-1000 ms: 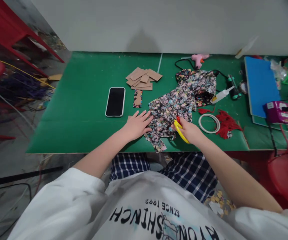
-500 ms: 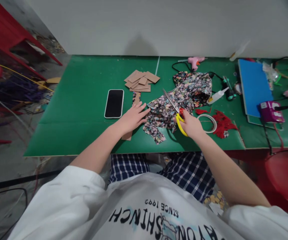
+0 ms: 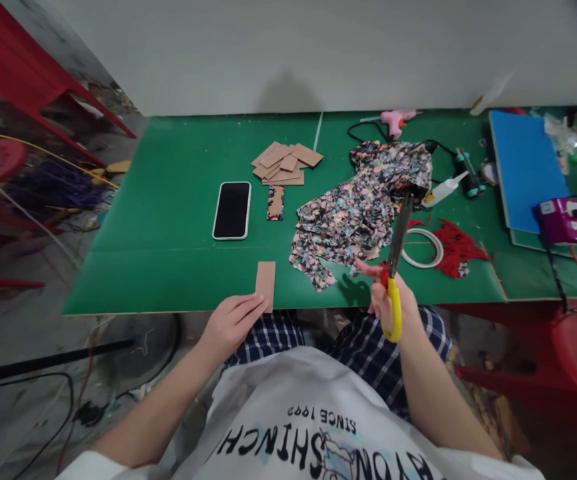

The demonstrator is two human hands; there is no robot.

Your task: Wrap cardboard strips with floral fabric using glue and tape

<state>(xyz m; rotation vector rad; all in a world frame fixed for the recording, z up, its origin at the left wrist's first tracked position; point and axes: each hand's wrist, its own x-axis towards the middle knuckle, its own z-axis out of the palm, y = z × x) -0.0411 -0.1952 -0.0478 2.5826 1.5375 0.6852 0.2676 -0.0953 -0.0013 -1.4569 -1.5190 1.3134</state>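
At the table's front edge my left hand grips the lower end of a plain cardboard strip, its fingers closed over it. My right hand is wrapped round the yellow and red handles of scissors, whose blades look closed and point away from me. Beyond the scissors and to their left lies crumpled floral fabric with a ragged cut edge. A small cardboard piece edged with floral fabric lies between the phone and the fabric. Behind it is a pile of cardboard pieces.
On the right of the green table lie a white tape ring, red fabric scraps, a glue bottle and a blue board. A pink glue gun lies near the wall.
My left hand has moved back to the table edge, sliding the cardboard strip toward me. My right hand with the scissors has drawn back to the right, off the fabric.
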